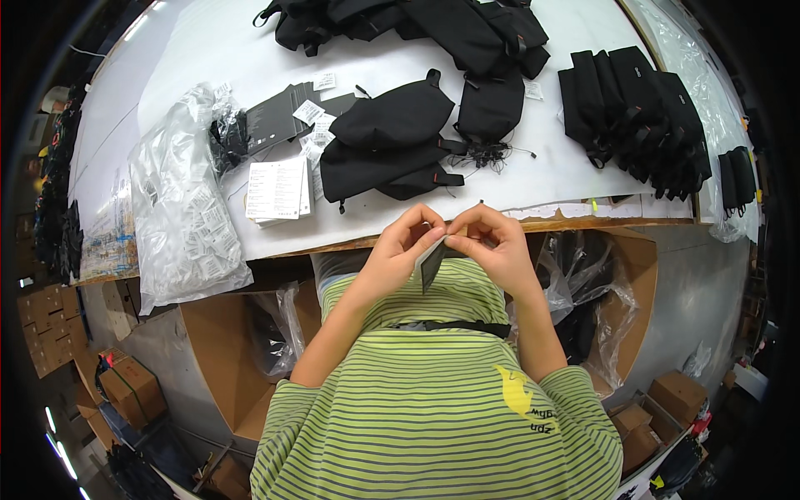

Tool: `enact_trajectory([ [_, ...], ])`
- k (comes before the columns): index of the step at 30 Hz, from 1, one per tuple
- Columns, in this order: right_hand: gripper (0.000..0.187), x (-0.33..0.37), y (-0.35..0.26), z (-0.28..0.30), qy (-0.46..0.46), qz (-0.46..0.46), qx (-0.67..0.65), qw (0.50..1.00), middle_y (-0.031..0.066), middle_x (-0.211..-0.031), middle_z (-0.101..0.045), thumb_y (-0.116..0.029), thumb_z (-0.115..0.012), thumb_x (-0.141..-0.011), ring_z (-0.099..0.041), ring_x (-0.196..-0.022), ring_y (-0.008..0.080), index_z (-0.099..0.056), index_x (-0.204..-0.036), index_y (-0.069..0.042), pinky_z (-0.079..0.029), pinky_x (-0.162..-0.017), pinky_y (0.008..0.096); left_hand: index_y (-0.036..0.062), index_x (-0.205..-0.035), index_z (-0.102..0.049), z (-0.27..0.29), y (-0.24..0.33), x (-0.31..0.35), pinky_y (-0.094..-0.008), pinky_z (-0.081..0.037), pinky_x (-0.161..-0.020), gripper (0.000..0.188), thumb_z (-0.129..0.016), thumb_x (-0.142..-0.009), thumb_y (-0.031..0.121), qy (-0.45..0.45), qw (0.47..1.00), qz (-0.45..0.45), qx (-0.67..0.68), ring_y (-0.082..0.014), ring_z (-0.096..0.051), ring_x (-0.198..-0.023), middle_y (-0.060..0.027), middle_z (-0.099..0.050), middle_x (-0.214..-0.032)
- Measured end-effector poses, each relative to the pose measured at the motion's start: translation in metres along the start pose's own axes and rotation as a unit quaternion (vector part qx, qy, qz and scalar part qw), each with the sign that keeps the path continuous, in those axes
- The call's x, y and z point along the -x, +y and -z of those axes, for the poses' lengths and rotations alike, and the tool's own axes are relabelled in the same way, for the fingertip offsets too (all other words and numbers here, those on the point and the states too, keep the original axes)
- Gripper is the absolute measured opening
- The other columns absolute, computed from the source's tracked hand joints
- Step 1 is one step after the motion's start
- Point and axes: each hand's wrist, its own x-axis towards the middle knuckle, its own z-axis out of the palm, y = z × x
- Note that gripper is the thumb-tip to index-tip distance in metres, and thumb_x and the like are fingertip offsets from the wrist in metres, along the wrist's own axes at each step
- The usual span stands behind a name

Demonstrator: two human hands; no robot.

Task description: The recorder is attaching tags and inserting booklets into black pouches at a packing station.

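Close to my body, just off the table's front edge, my left hand (406, 242) pinches a dark hang tag (431, 267) with a pale edge. My right hand (493, 243) is closed at the tag's upper corner, fingertips meeting those of the left. Whatever thin thing it pinches is too small to make out; a small black tip shows above its knuckles. Beyond my hands lie black fabric bags (392, 117) and a tangle of black tag cords (487, 155). To their left sits a stack of white printed cards (277, 192), with black cards (273, 121) fanned out behind.
A clear plastic bag (187, 200) of small labels hangs over the table's left front edge. More black bags (467, 33) are heaped at the back, and a row of them (637, 108) stands at right. Open cardboard boxes (217, 350) flank me below the table (333, 237).
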Motion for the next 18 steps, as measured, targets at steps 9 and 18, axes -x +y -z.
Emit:
enact_trajectory([
  [9, 0.014, 0.002, 0.014, 0.011, -0.052, -0.087, -0.186, 0.977, -0.0051, -0.069, -0.052, -0.017, -0.059, -0.092, -0.038, -0.053, 0.0009, -0.058, -0.088, -0.004, -0.028, -0.048, 0.0182, 0.0033, -0.095, -0.048, -0.011, -0.006, -0.014, -0.0207, -0.035, -0.058, 0.011, -0.048, -0.098, 0.014, 0.063, 0.996, -0.025, -0.066, -0.0036, -0.042, -0.067, 0.0030, -0.046, -0.078],
  [18, 0.010, 0.008, 0.018, 0.045, 0.106, -0.064, -0.065, 0.990, -0.0044, -0.065, -0.056, -0.011, -0.060, -0.090, -0.040, -0.049, 0.0007, -0.061, -0.089, -0.002, -0.028, -0.046, 0.0162, 0.0062, -0.094, -0.060, 0.007, -0.031, -0.062, -0.0365, -0.048, -0.065, 0.021, -0.069, -0.075, 0.008, 0.123, 0.760, -0.182, -0.612, -0.0264, -0.055, -0.079, -0.0081, -0.050, -0.090],
])
